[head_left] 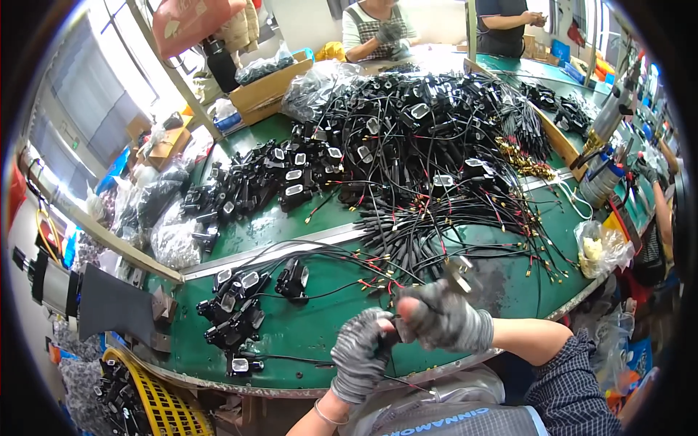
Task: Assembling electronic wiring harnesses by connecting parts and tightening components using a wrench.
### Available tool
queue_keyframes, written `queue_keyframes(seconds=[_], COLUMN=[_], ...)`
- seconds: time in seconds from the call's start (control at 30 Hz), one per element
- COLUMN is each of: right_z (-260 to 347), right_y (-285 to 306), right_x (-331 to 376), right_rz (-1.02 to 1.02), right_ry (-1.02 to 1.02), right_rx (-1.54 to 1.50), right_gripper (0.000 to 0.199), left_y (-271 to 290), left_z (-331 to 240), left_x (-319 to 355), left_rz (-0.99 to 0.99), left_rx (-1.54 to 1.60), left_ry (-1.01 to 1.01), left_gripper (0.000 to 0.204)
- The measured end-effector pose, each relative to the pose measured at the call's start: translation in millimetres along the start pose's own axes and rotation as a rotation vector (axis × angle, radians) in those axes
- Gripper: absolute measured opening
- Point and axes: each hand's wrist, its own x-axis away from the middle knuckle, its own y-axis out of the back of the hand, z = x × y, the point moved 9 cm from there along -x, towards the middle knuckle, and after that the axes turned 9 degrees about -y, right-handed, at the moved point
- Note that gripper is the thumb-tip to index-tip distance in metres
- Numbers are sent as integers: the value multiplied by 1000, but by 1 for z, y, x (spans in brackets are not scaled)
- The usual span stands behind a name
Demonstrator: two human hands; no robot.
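Observation:
Both my hands wear grey striped gloves with bare fingertips and meet over the table's near edge. My left hand (361, 356) is closed around a black cable (294, 358), which runs left to a black part with a pale rectangular face (240, 365). Between the hands shows a dark piece, mostly hidden by fingers. My right hand (449, 320) is closed beside it, thumb toward the left hand. A blurred shiny metal tool (459, 275) sticks out above the right fingers; its exact kind is unclear. More such black parts (233, 309) lie left of my hands.
A large heap of black cabled parts (414, 131) covers the green table (320, 327) beyond a metal strip (276, 251). A yellow basket (163, 400) stands lower left, a grey-black fixture (113, 305) above it. A plastic bag (603, 247) lies right. Other people (378, 33) work across.

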Motion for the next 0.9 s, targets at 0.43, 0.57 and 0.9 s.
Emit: queue_keyframes(seconds=[0.43, 0.57, 0.9], right_z=[46, -11, 21], right_y=[-4, 21, 3], right_x=[30, -16, 10], right_rz=[-267, -35, -203], right_ry=[651, 46, 634], right_rx=[407, 169, 270], right_gripper=[35, 44, 53], left_y=[-9, -2, -7], left_z=[25, -57, 27], left_x=[12, -8, 13], left_rz=[34, 25, -60], left_rx=[242, -486, 299], left_ry=[479, -514, 393], left_gripper=[27, 30, 31])
